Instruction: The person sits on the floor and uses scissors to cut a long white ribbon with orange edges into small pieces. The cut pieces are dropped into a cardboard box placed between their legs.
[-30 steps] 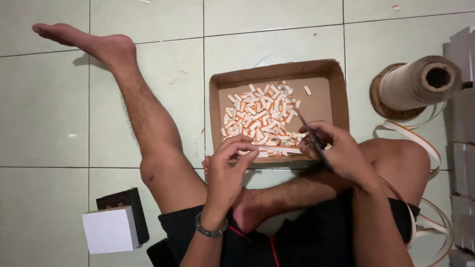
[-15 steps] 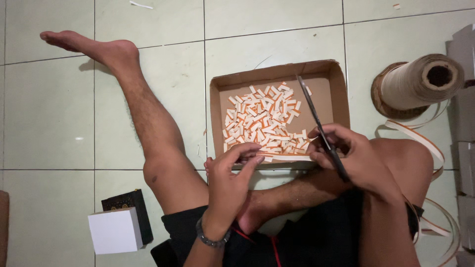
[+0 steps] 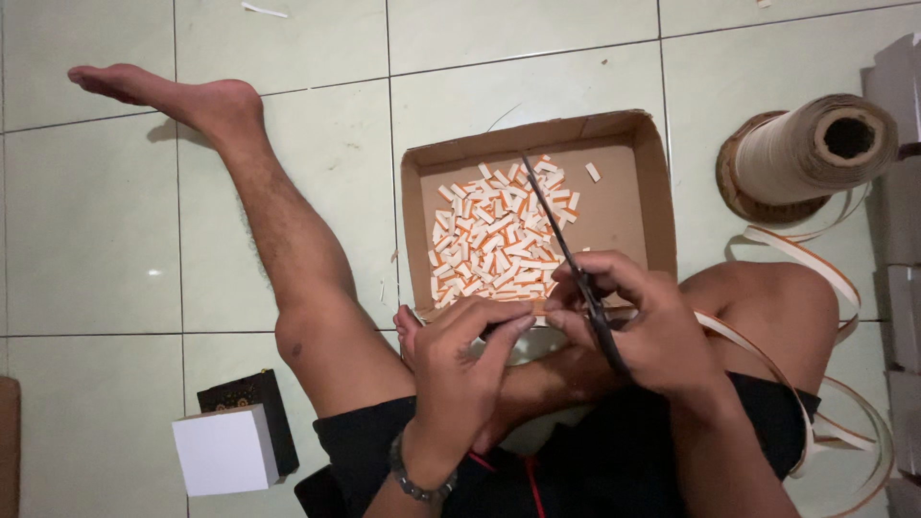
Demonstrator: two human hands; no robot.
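Note:
I sit on a tiled floor with a shallow cardboard box [image 3: 633, 163] in front of me. Several small white and orange cut pieces [image 3: 494, 240] lie heaped in its left half. My right hand [image 3: 643, 321] grips black scissors [image 3: 566, 249], whose blades point up over the pile. My left hand [image 3: 460, 369] pinches a white and orange strip [image 3: 513, 299] at the box's near edge, just left of the scissors. The two hands nearly touch.
A large roll of tape [image 3: 811, 153] lies at the right, and its loose band [image 3: 815, 278] trails over my right knee. A white box and a black box [image 3: 235, 441] stand at the lower left. My left leg [image 3: 278, 230] stretches across the tiles.
The scissors have swung from low beside my right hand up over the pile of pieces. The view has shifted slightly; both hands stay at the box's near edge.

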